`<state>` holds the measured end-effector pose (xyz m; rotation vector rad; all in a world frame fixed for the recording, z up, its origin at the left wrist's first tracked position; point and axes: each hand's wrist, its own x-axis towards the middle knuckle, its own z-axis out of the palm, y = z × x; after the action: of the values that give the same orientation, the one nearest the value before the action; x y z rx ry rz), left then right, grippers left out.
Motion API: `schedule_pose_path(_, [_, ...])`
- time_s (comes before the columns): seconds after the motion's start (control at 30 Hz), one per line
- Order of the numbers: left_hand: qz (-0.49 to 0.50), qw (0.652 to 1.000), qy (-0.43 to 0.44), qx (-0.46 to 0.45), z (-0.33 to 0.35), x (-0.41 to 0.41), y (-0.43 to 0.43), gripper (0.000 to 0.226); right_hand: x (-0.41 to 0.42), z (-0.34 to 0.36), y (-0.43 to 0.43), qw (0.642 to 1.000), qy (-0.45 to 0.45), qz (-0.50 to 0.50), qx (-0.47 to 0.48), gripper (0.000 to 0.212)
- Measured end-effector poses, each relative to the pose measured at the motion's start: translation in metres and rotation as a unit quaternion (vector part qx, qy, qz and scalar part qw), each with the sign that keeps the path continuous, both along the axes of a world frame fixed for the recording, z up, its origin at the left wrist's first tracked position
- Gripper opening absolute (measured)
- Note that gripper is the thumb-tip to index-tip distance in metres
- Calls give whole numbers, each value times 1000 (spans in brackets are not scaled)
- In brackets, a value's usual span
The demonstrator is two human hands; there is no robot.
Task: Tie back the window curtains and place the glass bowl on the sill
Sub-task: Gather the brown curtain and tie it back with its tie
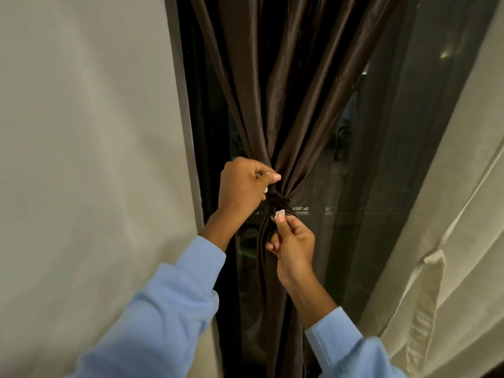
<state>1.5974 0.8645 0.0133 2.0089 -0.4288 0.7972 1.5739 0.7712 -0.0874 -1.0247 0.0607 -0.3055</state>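
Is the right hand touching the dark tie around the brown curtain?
Touching. The head view shows the right hand pinching strands of the tie just below its knot on the brown curtain.

A pale wall [81,132] stands left of the grey window frame [183,105], with dark glass [341,186] behind

Curtain [272,91] centre; wall [81,132] L, other drape [450,241] R.

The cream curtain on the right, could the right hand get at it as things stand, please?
Probably yes: nothing stands between the right hand and the cream curtain, but that hand is pinching the tie on the brown curtain.
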Motion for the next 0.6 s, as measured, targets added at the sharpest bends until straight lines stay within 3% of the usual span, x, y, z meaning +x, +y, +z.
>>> schedule_pose_path(0.23, [12,999,-35,-21,-16,4,-5,12,-6,-12,2,998,44,-22,43,11])
schedule_pose_path(0.33, [8,998,-56,-38,-30,3,-1,24,-10,-23,-7,996,45,-73,27,6])
schedule_pose_path(0.43, [-15,996,-70,-62,-51,3,2,51,-3,-39,-22,972,-9,-199,-125,21])
schedule_pose_path(0.5, [1,996,-47,-69,-74,8,1,63,8,-43,-34,951,-47,-190,-238,38])
schedule_pose_path(0.6, [49,997,53,-16,-108,19,0,39,32,-41,-45,955,-60,-94,-277,29])
